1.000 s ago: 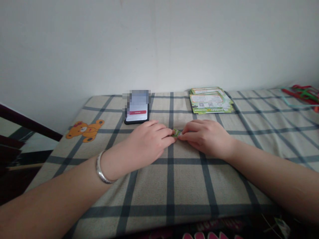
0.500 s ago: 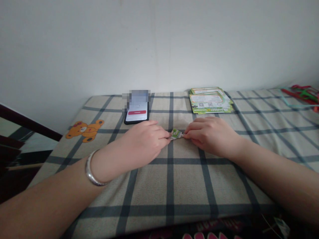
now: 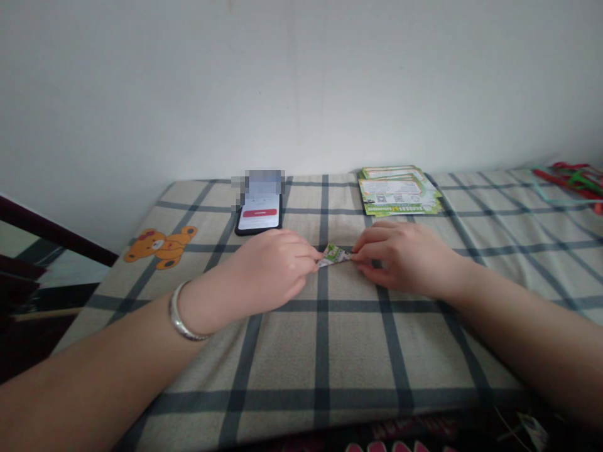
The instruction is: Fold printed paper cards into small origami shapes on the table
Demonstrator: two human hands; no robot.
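Right now the folded paper [image 3: 335, 254], a small green-and-white scrap, sits just above the middle of the frame, held between both hands low over the checked cloth [image 3: 330, 351]. The left hand [image 3: 271, 267] is curled almost closed, with thumb and forefinger pinching the scrap's left end. The right hand [image 3: 405, 257] is curled the same way and nips the right end with its fingertips.

The likely trouble lies in how little of the scrap each hand has. An uneven pull could tear it or slip it out of one pinch. The soft cloth beneath would probably give under pressure, so a crease might go crooked.

Both forearms come in from the lower corners and lie along the cloth, wrists low and knuckles up. A silver bangle [image 3: 181, 317] circles the left wrist. A phone [image 3: 259, 213] lies just beyond the left hand, and a stack of leaflets [image 3: 398, 188] lies beyond the right.
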